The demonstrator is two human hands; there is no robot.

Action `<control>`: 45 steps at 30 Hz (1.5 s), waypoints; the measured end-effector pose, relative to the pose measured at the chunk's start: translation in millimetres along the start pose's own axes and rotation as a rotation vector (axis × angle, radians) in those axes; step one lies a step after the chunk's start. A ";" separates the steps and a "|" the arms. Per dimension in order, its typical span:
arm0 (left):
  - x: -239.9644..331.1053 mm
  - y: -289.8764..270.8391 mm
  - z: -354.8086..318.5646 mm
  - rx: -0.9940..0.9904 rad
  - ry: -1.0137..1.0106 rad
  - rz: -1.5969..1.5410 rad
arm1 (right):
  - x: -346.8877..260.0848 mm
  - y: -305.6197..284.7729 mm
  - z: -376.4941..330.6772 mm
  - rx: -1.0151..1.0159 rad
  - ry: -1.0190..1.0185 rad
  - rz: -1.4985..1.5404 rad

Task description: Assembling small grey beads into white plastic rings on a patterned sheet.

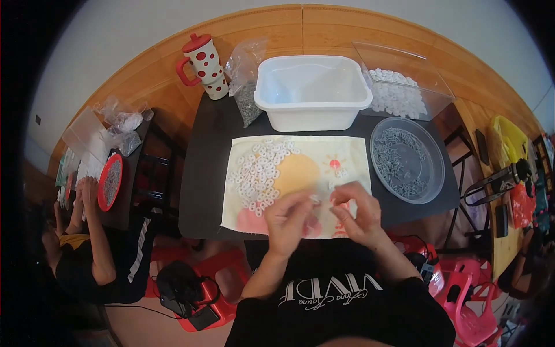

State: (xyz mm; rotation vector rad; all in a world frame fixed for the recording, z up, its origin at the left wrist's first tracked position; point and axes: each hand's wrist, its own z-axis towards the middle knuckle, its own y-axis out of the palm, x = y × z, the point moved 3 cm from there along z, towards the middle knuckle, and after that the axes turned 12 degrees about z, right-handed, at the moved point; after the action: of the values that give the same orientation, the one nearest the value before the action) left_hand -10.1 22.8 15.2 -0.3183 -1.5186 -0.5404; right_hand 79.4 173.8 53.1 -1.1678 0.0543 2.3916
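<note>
My left hand (pixel 289 221) pinches a small white plastic piece (pixel 314 198) over the cream printed cloth (pixel 359 151). Close by on the right, my right hand (pixel 359 214) is closed with thumb and fingertips drawn together; what it holds is too small and blurred to name. The hands are slightly apart. A spread of white plastic pieces with holes (pixel 254 176) covers the left part of the cloth. A few similar white pieces (pixel 341 173) lie just beyond my right hand.
Behind the cloth stands a white tub (pixel 313 107). On the right are a round clear tray (pixel 430 173) of grey screw-like parts and a clear bin of white pieces (pixel 399 95). A bag of grey parts (pixel 247 107) and a dotted tumbler (pixel 206 66) stand back left. Another person's hands (pixel 87 188) work at left.
</note>
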 end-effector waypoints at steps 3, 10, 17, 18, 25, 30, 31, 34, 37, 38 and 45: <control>-7.7 -38.0 10.9 0.182 0.192 -0.087 | 9.1 -11.2 7.0 0.074 0.036 -0.107; -11.0 -50.1 6.9 0.148 0.189 -0.127 | 8.5 38.7 5.0 -0.272 -0.023 -0.480; -8.9 -51.3 3.8 0.154 0.141 -0.094 | 17.9 47.8 3.6 -0.384 0.056 -0.627; -8.9 -51.1 3.7 0.156 0.142 -0.097 | 19.0 46.7 3.2 -0.387 0.055 -0.629; -8.4 -44.4 5.6 0.042 0.083 -0.142 | 20.7 31.5 7.0 -0.306 0.094 -0.563; -10.8 -39.2 7.0 -0.021 0.057 -0.245 | 20.9 32.1 3.9 -0.299 0.039 -0.650; -11.0 -37.9 7.9 -0.043 0.026 -0.298 | 19.0 32.0 3.8 -0.292 0.033 -0.624; -14.1 -35.1 8.5 -0.077 -0.016 -0.373 | 24.0 27.2 1.1 -0.282 0.014 -0.542; -16.8 -32.5 8.6 -0.095 -0.003 -0.385 | 29.2 23.5 -3.6 -0.309 0.020 -0.476; -15.3 -30.8 9.1 -0.103 0.021 -0.377 | 30.2 23.1 -4.6 -0.339 0.039 -0.467; -17.4 -22.7 10.1 -0.072 0.063 -0.240 | 16.7 12.8 -0.1 -0.360 -0.039 -0.603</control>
State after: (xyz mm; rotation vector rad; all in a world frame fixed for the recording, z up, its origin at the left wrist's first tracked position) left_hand -30.0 11.2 -4.6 -0.1736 -1.4873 -0.7889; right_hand 65.3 169.0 38.3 -1.0880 -0.6701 1.9193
